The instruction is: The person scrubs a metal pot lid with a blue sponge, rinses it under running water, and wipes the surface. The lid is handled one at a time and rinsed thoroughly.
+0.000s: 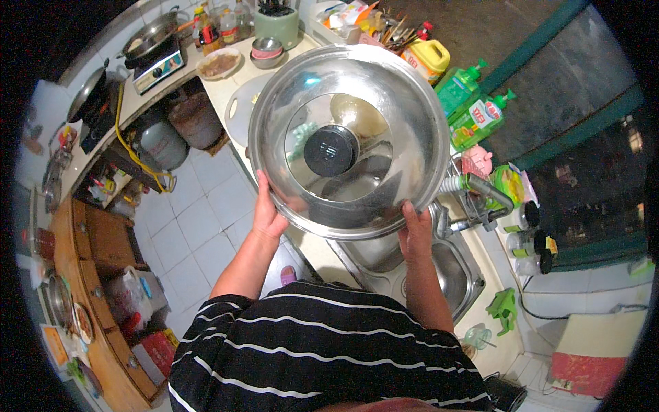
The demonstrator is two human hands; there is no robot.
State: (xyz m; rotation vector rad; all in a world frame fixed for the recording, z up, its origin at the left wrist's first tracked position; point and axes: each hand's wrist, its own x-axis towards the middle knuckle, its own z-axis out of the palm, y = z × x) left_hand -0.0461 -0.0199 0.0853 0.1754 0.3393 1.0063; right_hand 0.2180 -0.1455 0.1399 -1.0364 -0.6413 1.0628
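Both my hands hold up a large round metal pot lid with a glass centre and a black knob. My left hand grips its lower left rim, and my right hand grips the lower right rim. The lid hangs over the counter and part of the steel sink. Through the glass, a round yellowish thing and part of something pale green show dimly. A white cutting board sticks out on the lid's left side.
Green pump bottles and a yellow jug stand along the window side. The faucet is right of the lid. A plate of food and stacked bowls sit beyond it. A wok rests on a stove at the upper left.
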